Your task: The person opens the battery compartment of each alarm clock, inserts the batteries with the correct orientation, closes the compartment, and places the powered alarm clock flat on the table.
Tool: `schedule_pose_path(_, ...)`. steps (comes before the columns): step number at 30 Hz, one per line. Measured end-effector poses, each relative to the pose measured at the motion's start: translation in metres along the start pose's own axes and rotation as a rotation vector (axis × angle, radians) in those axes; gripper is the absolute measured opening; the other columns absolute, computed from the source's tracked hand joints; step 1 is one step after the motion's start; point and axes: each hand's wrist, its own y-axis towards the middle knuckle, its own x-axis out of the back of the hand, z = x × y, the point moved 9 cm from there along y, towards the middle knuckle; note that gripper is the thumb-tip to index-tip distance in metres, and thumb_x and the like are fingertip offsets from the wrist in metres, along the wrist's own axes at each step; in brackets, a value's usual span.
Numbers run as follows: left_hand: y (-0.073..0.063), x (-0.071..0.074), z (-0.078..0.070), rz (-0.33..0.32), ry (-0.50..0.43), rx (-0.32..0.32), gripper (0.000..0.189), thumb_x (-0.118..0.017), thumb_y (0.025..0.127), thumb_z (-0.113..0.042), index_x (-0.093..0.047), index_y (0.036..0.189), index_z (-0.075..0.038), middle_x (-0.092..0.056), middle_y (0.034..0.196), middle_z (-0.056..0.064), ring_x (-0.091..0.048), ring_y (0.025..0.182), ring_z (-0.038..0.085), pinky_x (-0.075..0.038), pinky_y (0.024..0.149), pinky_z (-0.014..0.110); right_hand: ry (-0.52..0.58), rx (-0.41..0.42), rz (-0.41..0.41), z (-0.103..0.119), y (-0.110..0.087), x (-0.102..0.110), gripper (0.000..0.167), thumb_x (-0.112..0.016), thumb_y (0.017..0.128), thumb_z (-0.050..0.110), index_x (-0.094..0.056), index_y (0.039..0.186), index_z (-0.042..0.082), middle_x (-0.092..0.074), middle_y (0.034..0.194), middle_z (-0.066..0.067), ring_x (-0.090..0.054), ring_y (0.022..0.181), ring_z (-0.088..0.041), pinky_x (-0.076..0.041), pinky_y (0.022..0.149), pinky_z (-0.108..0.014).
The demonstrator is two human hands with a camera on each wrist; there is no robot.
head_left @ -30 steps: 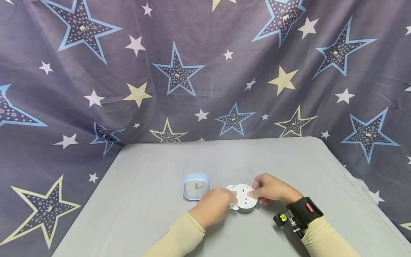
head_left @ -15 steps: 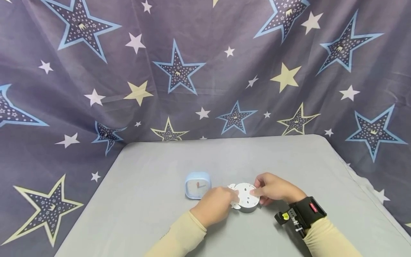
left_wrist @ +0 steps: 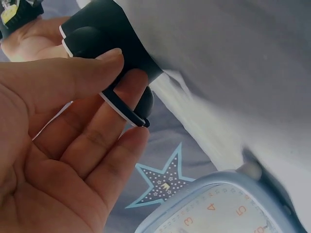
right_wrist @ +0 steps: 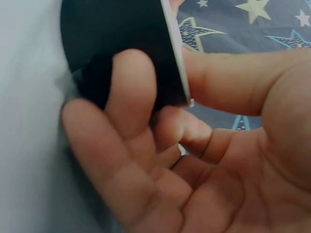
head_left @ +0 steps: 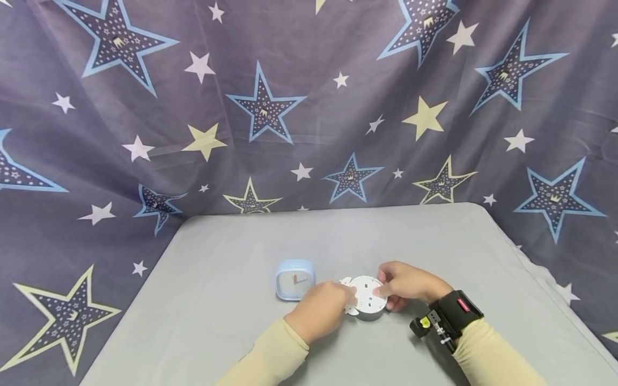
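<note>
Between the hands is a round, thick object (head_left: pixel 368 296) with a white, hole-dotted top face, dark sides and small ear-like projections at its left. My left hand (head_left: pixel 322 306) pinches the left side by these projections. On the opposite side, my right hand (head_left: pixel 409 282) grips the rim, thumb on the white face and fingers against the dark side (right_wrist: pixel 121 29). In the left wrist view the dark body (left_wrist: pixel 109 36) shows, with the thumb on it and fingers beneath. The object is low over the grey surface; its underside is hidden in the head view.
A light blue alarm clock (head_left: pixel 294 281) stands just left of and behind the left hand, its numbered dial (left_wrist: pixel 218 218) partly seen in the left wrist view. The grey cloth-covered table (head_left: pixel 232 252) ends at a star-patterned curtain (head_left: pixel 309 107) behind and on both sides.
</note>
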Motion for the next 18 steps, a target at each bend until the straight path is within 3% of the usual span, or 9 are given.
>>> schedule_pose_path(4, -0.0001, 0.0031, 0.0006, -0.01, 0.038, -0.008, 0.029, -0.075, 0.084, -0.001, -0.082, 0.098, -0.026, -0.078, 0.11, -0.01, -0.075, 0.091, 0.01, -0.06, 0.081, 0.024, -0.006, -0.025, -0.007, 0.0015, 0.0039, 0.0001, 0.029, -0.077, 0.087, 0.01, -0.049, 0.092, 0.003, -0.064, 0.081, -0.015, -0.067, 0.06, -0.024, -0.063, 0.06, -0.042)
schedule_pose_path(18, -0.0028, 0.0004, -0.0007, -0.003, 0.015, -0.039, 0.029, -0.075, 0.085, -0.001, -0.082, 0.1, -0.025, -0.077, 0.114, -0.01, -0.074, 0.103, 0.008, -0.057, 0.093, 0.023, 0.006, -0.021, -0.004, -0.0012, -0.0004, -0.0003, 0.029, -0.078, 0.087, 0.012, -0.051, 0.094, 0.002, -0.065, 0.076, -0.013, -0.066, 0.058, -0.021, -0.063, 0.06, -0.042)
